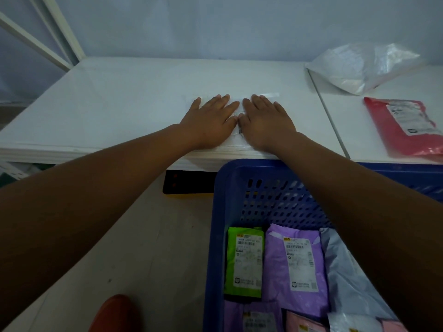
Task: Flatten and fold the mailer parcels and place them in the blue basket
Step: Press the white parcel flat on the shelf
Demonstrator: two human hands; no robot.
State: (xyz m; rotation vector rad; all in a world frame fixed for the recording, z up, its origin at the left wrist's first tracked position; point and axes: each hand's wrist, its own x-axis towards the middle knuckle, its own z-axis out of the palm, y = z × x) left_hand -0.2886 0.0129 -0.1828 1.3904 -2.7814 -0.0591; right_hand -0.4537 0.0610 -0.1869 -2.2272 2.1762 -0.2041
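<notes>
Nearest, on the pale floor [155,236] left of the blue perforated plastic basket [271,200], a rounded orange-red shape [115,312] is seen; what it is cannot be told. Inside the basket, at its near end, a second purple parcel [251,317] and a pink parcel [304,322] are cut off by the lower edge. Beyond them, folded parcels are laid flat side by side: a green labelled mailer [244,259] by the basket's left wall, a purple labelled mailer [294,262] just beside it, and a pale grey mailer [347,271] further right, partly hidden by the right forearm.

Just beyond the basket's far left corner, a black block [187,185] is seen beneath the white counter [119,104]. Just beyond the basket's far wall, at the counter's near edge, a flat white plastic mailer [236,143] is pressed down by both hands. The left hand [211,121] and the right hand [266,121] are laid palm down on it, side by side. Each grip is spread flat with fingers straight, and nothing is held.

Beyond the basket's far right corner, a red labelled mailer [402,128] is laid flat on the counter, well apart from the hands. Further beyond it, a crumpled translucent white plastic bag [364,68] is seen, puffed up. Far beyond the basket to the left, white frame bars [60,37] are seen.
</notes>
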